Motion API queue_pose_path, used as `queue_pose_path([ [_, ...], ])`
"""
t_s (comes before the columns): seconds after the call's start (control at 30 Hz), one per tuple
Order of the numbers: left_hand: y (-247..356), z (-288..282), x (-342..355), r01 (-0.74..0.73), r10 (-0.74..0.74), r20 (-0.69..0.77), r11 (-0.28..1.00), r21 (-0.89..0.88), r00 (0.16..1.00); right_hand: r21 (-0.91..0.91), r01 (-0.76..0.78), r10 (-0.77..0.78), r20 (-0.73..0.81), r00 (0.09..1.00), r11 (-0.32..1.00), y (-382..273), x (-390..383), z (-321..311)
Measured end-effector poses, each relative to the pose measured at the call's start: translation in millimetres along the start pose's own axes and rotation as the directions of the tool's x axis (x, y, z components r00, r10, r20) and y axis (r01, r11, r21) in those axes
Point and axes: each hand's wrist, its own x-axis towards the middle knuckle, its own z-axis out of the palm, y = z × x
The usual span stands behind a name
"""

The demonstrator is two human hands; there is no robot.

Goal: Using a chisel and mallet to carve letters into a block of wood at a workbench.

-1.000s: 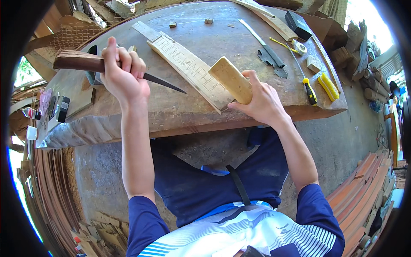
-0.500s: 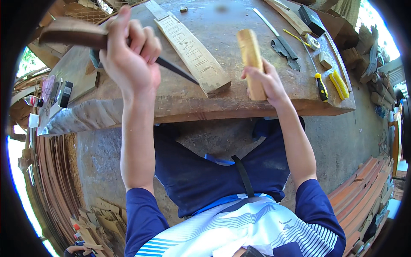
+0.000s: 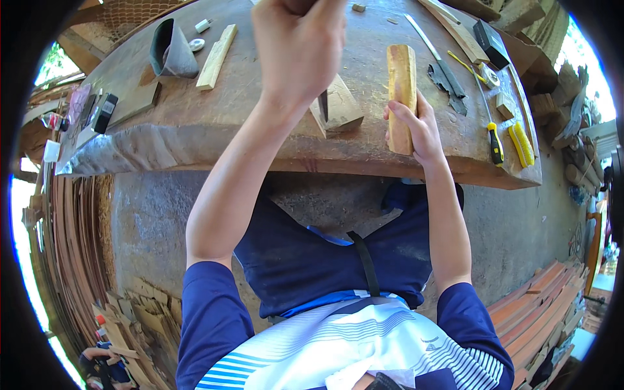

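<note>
My left hand [image 3: 299,62] is raised over the bench, closed around a tool with a brown wooden handle [image 3: 300,5] and a narrow dark blade [image 3: 323,105]. The blade points down at the near end of a pale wooden board [image 3: 343,107]; whether it touches is unclear. My hand covers most of that board and its carved face. In my right hand [image 3: 421,127] a thick, rounded yellowish wooden block [image 3: 402,75] is held upright, to the right of the board. My right fingers wrap its lower part.
The thick wooden bench [image 3: 247,130] carries a dark cup-like container [image 3: 172,52] and a pale wood strip [image 3: 217,57] on the left. On the right lie a long thin blade [image 3: 422,38], a screwdriver [image 3: 495,144], a yellow brush [image 3: 520,144] and a tape measure [image 3: 489,77].
My left hand has swung right and further up in the picture, and the blade has turned from slanting to pointing down. The right hand, still gripping the block, sits slightly further right.
</note>
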Motion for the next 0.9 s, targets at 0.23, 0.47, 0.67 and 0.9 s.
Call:
queue_pose_path([
  [0.23, 2, -3, -1, 0.108, -0.121, 0.113, 0.987, 0.115, 0.986, -0.012, 0.000, 0.000, 0.049, 0.999, 1.000, 0, -2, 2],
  [0.47, 2, -8, -4, -0.002, -0.015, 0.143, 0.993, 0.117, 0.990, -0.019, -0.108, 0.109, 0.037, 0.993, 0.994, -17, -4, 0],
  [0.67, 7, -3, -8, 0.099, -0.121, 0.178, 0.987, 0.129, 0.976, -0.503, 0.064, -0.060, 0.026, 0.998, 0.862, -96, 13, -11],
  [0.9, 3, 2, -7, 0.086, -0.096, 0.157, 0.994, 0.067, 0.983, -0.660, 0.477, -0.373, 0.306, 0.876, 0.580, -269, 5, -36],
])
